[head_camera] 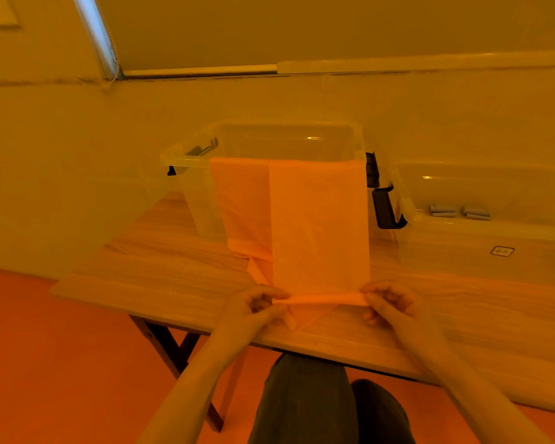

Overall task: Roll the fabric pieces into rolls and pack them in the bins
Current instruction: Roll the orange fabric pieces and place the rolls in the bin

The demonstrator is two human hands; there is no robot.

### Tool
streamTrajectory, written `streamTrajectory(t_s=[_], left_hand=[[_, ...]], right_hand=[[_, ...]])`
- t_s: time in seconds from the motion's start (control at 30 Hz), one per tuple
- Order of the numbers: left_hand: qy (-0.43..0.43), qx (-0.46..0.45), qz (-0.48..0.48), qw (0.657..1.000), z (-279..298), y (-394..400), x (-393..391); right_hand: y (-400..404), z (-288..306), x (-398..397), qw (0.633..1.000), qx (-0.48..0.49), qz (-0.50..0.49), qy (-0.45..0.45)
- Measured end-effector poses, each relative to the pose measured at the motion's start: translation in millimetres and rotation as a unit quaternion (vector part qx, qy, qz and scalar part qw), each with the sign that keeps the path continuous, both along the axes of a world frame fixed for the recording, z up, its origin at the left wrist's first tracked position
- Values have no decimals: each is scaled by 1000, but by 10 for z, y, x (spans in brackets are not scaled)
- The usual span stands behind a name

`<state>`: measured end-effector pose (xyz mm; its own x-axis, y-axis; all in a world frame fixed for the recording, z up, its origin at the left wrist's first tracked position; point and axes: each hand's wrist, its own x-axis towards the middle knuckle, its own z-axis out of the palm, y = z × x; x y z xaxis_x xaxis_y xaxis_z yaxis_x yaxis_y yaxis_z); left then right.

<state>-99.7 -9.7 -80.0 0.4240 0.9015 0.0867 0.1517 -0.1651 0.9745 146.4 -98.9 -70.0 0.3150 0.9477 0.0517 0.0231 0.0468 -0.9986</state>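
Both grips pinch the fabric's (318, 225) near edge, left hand (253, 306) and right hand (386, 302) apart, keeping it taut over the surface (161, 277) to start rolling evenly.

Heavy amber cast, dim overall, I note. Small glare spots on clear bin (359, 145) beyond my hands. Wide-angle bending at edges; soft focus throughout.

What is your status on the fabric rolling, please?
Left hand and right hand both pinching near edge of orange fabric sheet, roll just begun. Far end draped over clear plastic bin. Nothing in the way.
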Motion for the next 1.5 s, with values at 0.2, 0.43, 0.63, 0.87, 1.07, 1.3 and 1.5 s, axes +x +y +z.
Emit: streamTrajectory(t_s=[0.2, 0.43, 0.63, 0.87, 1.07, 1.3, 1.5], left_hand=[[-37, -13, 5, 999, 48, -9, 40], [-42, -12, 14, 999, 22, -11, 41], [-50, 7, 0, 999, 39, -22, 59], [-41, 4, -3, 999, 7, -19, 55], [-33, -1, 21, 999, -14, 1, 38], [-45, 1, 28, 999, -20, 27, 27], [-20, 13, 30, 999, -57, 38, 16]], right_hand=[[-30, 21, -7, 999, -41, 3, -8], [-22, 15, -20, 999, -29, -14, 2], [-46, 16, -16, 999, -34, -11, -28], [-6, -6, -14, 1000, -6, -4, -14], [-5, -31, 14, 1000, -24, 0, 4], [-22, 12, -20, 999, -39, -11, 5], [-42, 9, -17, 998, -52, -26, -4]])
